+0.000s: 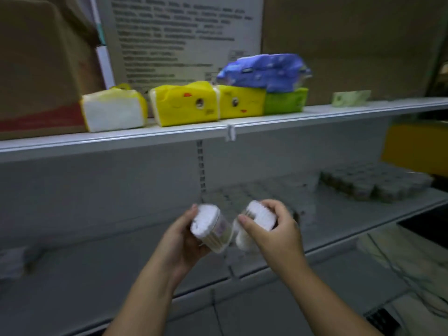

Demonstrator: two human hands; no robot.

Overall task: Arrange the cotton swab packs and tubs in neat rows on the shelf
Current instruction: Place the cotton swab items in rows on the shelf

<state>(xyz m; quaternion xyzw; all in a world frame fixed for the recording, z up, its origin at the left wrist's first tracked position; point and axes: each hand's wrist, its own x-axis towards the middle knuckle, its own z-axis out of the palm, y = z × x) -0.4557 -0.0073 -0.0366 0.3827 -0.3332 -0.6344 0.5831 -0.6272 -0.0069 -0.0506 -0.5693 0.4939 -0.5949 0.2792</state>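
Seemingly paired for a row — left hand (186, 243) curls fingers round one tub (211, 229), right hand (276, 234) round another tub (260, 215), above the shelf (339, 219).

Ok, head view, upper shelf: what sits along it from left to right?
Brown cardboard box → white-fronted tissue pack → first yellow tissue pack → second yellow tissue pack → green pack → small pale green pack, set apart at the far right.
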